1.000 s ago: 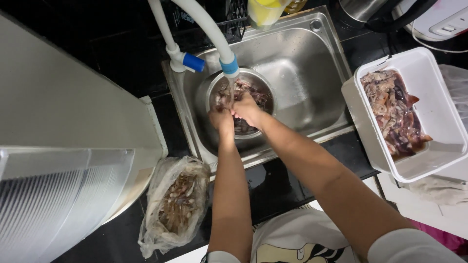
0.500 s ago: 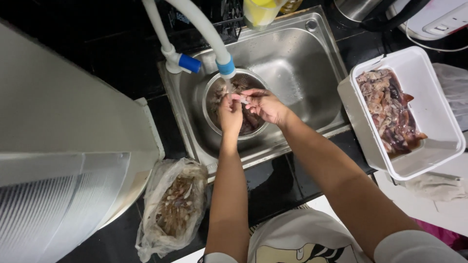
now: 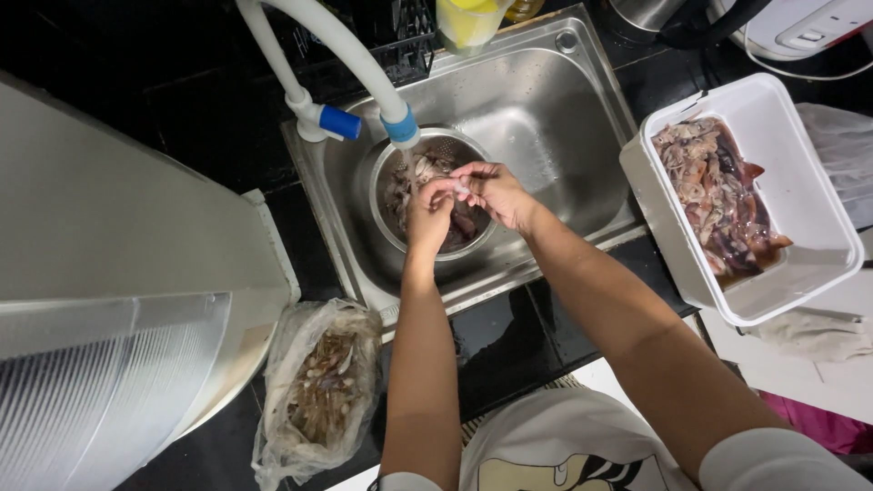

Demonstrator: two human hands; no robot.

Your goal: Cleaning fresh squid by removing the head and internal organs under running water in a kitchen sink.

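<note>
We pinch a small pale piece of squid [image 3: 461, 189] between both hands, left hand [image 3: 429, 216] and right hand [image 3: 496, 193], over the round perforated metal colander [image 3: 391, 186] in the steel sink [image 3: 546, 100]. Since the earlier frame our hands have lifted out of the colander. At three o'clock sits a white rectangular plastic tub [image 3: 800, 173]; at seven o'clock, a clear scrap bag [image 3: 318, 386].

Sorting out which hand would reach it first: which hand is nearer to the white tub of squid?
Right. The right hand is over the metal colander in the sink, on the side toward the white tub; the left hand is beside it, farther from the tub.
</note>
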